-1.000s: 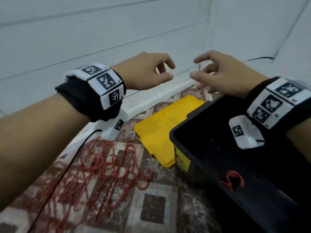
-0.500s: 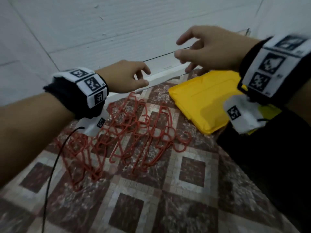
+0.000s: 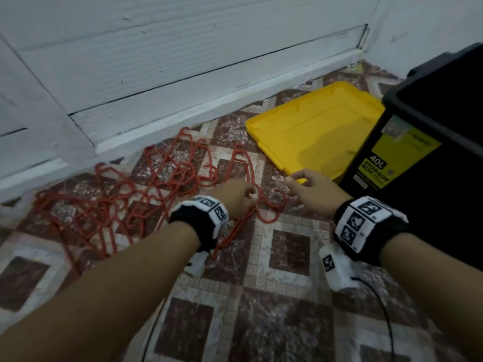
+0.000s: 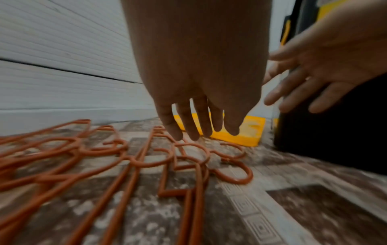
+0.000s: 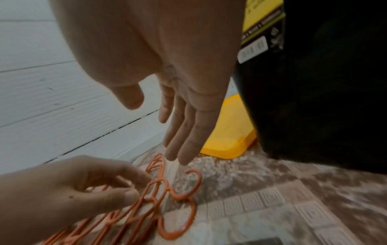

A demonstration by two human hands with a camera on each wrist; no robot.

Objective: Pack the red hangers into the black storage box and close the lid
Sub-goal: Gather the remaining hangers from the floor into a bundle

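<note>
left hand (image 3: 236, 195): fingers loosely spread over the hook ends at frame centre, holding nothing | right hand (image 3: 312, 188): open, empty, just right of it | hangers (image 3: 125, 202): red tangle on the floor, centre-left | box (image 3: 431, 142): black, right edge, uncovered | lid (image 3: 311, 129): yellow, flat, upper centre-right

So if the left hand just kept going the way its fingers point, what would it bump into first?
Most likely the red hangers. The left hand points forward and down with fingers straight, their tips just above the hooks at the pile's near end. Whether they already touch is unclear. The yellow lid lies farther along.
</note>
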